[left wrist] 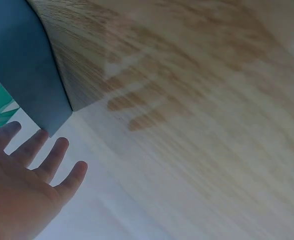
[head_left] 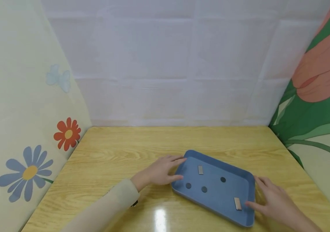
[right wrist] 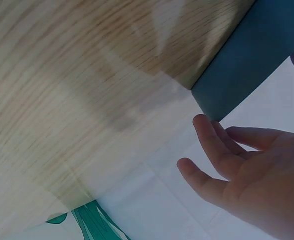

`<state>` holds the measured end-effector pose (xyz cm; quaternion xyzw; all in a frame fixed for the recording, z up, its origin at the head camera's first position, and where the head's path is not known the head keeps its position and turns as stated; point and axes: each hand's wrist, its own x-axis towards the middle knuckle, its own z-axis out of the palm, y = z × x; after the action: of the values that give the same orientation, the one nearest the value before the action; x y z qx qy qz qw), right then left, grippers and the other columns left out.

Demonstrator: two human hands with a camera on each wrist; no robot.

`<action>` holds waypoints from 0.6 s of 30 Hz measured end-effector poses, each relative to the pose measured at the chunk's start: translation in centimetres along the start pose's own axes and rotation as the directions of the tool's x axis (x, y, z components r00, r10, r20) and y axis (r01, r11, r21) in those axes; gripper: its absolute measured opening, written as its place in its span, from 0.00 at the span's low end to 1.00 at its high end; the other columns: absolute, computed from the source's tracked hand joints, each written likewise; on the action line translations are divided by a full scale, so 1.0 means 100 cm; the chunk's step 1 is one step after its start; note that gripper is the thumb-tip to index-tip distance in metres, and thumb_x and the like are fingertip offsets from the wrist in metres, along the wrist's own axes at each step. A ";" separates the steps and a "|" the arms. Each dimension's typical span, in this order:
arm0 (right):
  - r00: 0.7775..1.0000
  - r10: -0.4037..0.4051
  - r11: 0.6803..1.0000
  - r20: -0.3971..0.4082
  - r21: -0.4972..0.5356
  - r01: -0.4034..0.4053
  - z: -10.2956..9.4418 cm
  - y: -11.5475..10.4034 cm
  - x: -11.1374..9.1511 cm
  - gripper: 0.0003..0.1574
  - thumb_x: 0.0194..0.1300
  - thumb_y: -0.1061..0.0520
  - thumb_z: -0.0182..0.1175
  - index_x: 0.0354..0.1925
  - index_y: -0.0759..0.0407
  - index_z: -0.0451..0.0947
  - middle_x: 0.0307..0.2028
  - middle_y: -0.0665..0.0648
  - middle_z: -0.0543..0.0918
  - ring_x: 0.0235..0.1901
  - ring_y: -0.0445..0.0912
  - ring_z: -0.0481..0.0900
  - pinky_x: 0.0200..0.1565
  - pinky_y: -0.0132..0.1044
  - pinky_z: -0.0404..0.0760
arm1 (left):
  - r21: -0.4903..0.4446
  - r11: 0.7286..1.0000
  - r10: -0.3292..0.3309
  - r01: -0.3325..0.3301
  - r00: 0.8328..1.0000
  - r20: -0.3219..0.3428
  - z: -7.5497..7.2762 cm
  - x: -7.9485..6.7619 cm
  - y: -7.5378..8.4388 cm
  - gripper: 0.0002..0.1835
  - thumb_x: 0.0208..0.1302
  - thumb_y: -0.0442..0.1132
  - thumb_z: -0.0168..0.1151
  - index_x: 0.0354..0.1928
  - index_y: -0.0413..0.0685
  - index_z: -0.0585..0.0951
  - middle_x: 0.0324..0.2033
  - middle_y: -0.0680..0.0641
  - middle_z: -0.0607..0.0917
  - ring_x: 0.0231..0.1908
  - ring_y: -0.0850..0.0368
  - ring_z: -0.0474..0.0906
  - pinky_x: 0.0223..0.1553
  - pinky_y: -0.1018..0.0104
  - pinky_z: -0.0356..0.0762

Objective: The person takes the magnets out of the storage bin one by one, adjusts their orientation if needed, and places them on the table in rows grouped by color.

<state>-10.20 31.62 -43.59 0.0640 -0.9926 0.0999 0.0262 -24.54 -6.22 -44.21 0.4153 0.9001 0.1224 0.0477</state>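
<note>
Pale wooden surface (head_left: 118,154), enclosed by a white quilted backdrop and floral side panels, bearing a shallow blue rectangular plastic tray (head_left: 249,180) set at an angle near the front edge. On the tray floor lie three dark round discs (head_left: 204,189) and two small grey rectangular bars (head_left: 237,203), all well apart from one another. Left hand (head_left: 160,170) rests at the tray's left end, fingers extended and relaxed, touching the rim without curling round it. Right hand (head_left: 272,199) lies likewise at the right end, fingers spread, thumb touching the rim beside one bar. Judging by this, the pieces remain unhandled; both hands merely steady the tray.
</note>
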 end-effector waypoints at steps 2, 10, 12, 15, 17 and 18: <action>1.000 0.008 1.000 0.016 0.007 -0.008 0.001 0.000 -0.001 0.69 0.44 0.21 0.63 0.65 0.73 0.64 0.57 0.69 0.74 0.52 0.65 0.76 0.47 0.66 0.73 | -0.003 1.000 0.006 -0.006 1.000 0.000 0.001 0.001 -0.001 0.37 0.67 0.62 0.51 0.74 0.62 0.55 0.73 0.51 0.61 0.71 0.47 0.60 0.69 0.43 0.61; 0.995 0.047 0.998 0.090 0.036 -0.050 0.002 0.004 -0.002 0.71 0.43 0.19 0.61 0.65 0.72 0.63 0.61 0.71 0.70 0.56 0.68 0.72 0.48 0.67 0.72 | 0.009 0.999 0.045 -0.045 0.999 -0.010 0.004 0.001 -0.007 0.37 0.66 0.61 0.54 0.73 0.58 0.59 0.74 0.51 0.59 0.72 0.48 0.59 0.69 0.44 0.60; 0.995 0.042 0.998 0.087 0.041 -0.046 0.002 0.006 -0.001 0.71 0.44 0.19 0.61 0.66 0.71 0.63 0.62 0.71 0.70 0.57 0.69 0.71 0.48 0.68 0.72 | 0.005 0.999 0.047 -0.047 0.999 -0.008 0.004 0.001 -0.008 0.37 0.66 0.61 0.54 0.73 0.58 0.59 0.74 0.51 0.58 0.72 0.48 0.59 0.69 0.44 0.60; 0.997 0.030 0.998 0.070 0.053 -0.034 0.004 0.008 -0.002 0.70 0.44 0.20 0.62 0.66 0.70 0.62 0.63 0.72 0.68 0.58 0.70 0.70 0.48 0.69 0.71 | -0.003 0.999 0.046 -0.046 0.999 -0.006 0.004 0.000 -0.009 0.37 0.66 0.61 0.55 0.73 0.57 0.60 0.74 0.52 0.57 0.72 0.48 0.59 0.69 0.44 0.60; 0.999 0.012 0.998 0.043 0.062 -0.015 0.005 0.008 -0.003 0.68 0.45 0.22 0.64 0.66 0.70 0.63 0.63 0.72 0.68 0.58 0.70 0.70 0.49 0.70 0.70 | -0.009 0.999 0.042 -0.042 0.999 -0.001 0.004 0.000 -0.009 0.38 0.66 0.61 0.55 0.73 0.57 0.59 0.75 0.52 0.57 0.72 0.47 0.59 0.69 0.44 0.61; 1.000 0.003 0.998 0.030 0.067 -0.005 0.006 0.009 -0.003 0.67 0.45 0.24 0.65 0.66 0.70 0.63 0.63 0.72 0.68 0.58 0.70 0.69 0.49 0.70 0.70 | -0.010 0.999 0.040 -0.040 0.999 -0.001 0.004 0.000 -0.009 0.38 0.66 0.60 0.55 0.73 0.57 0.59 0.75 0.52 0.57 0.71 0.47 0.59 0.69 0.44 0.61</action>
<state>-10.04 32.41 -44.32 0.0642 -0.9891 0.1321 0.0090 -25.13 -6.69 -44.83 0.4330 0.8911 0.1278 0.0470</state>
